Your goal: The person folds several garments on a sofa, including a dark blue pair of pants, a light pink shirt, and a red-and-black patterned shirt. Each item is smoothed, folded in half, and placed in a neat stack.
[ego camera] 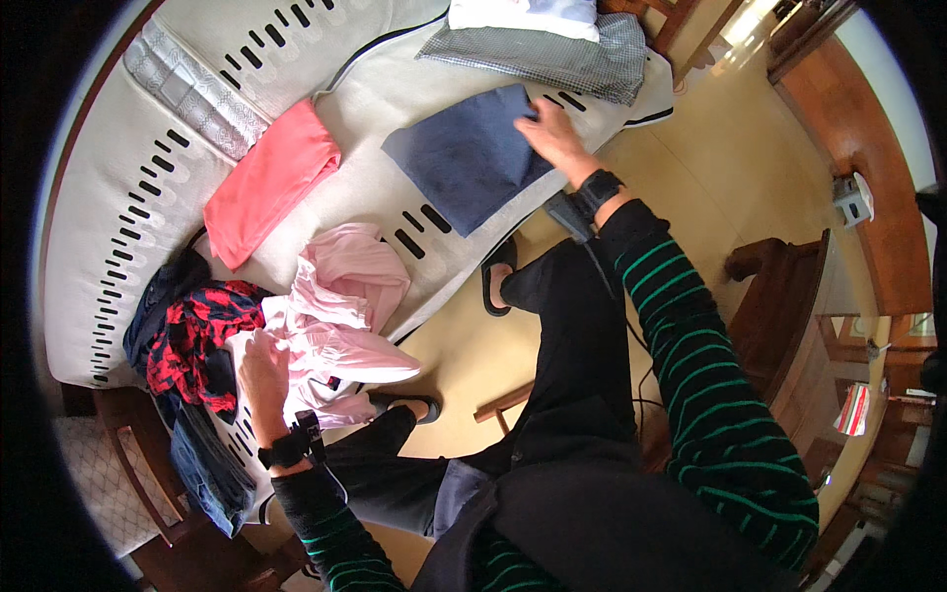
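My left hand (263, 366) is at the left side of a crumpled pale pink garment (348, 288), its fingers closed on the fabric. Beside that hand lies a bunched red and black patterned garment (196, 333). Over at the right, my right hand (553, 137) touches the upper right edge of a folded navy blue garment (462, 159). Slight blur hides whether those fingers pinch the cloth. Between the two hands and farther back, a folded coral garment (274, 185) lies flat.
A cream sofa cover (377, 174) with black dashes lies under the clothes. Folded jeans (214, 466) hang at the lower left edge. Grey checked cloth (540, 55) and a white folded item (521, 16) are at the far end. A dark wooden table (784, 318) stands right.
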Demonstrator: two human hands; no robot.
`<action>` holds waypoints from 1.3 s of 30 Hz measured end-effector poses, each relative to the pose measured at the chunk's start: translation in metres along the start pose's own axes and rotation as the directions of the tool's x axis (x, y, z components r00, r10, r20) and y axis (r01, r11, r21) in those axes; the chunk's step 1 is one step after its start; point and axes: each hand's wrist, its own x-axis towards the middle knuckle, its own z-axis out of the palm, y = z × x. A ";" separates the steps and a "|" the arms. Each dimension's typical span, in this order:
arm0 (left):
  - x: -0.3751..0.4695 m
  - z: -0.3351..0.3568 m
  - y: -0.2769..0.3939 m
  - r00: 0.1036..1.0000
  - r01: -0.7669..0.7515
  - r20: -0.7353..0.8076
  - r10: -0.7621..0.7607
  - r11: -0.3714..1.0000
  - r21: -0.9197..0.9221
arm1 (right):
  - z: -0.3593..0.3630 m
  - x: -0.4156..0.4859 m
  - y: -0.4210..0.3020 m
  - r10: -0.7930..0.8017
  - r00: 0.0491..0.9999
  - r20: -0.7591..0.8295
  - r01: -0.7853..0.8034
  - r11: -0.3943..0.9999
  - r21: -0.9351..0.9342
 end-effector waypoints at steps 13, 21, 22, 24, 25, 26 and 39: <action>0.065 0.094 0.034 0.981 0.012 0.030 0.190 0.092 -0.996 | 0.078 -0.122 -0.147 -0.706 0.591 0.389 0.318 0.648 0.692; 0.085 0.102 0.040 0.972 0.135 0.092 -0.214 0.191 -0.972 | 0.055 -0.129 -0.071 -0.620 0.526 0.582 0.494 0.780 0.385; 0.091 0.097 0.047 0.974 0.040 -0.062 -0.217 0.434 -0.900 | 0.066 -0.141 -0.075 -0.626 0.458 0.631 0.566 0.753 0.336; 0.094 0.085 0.062 0.911 -0.140 -0.402 -0.090 0.851 -0.507 | 0.090 -0.161 -0.082 -0.637 0.356 0.684 0.709 0.661 0.246; 0.095 0.078 0.069 0.877 -0.171 -0.480 -0.023 0.919 -0.356 | 0.099 -0.167 -0.083 -0.623 0.340 0.704 0.791 0.594 0.145; 0.099 0.072 0.074 0.908 -0.161 -0.419 0.016 0.936 -0.313 | 0.110 -0.170 -0.084 -0.666 0.353 0.657 0.854 0.517 0.064; 0.183 0.088 -0.009 0.969 -0.187 -0.224 -0.103 0.284 -0.940 | 0.098 -0.092 -0.187 -0.602 0.789 0.123 0.435 0.689 0.579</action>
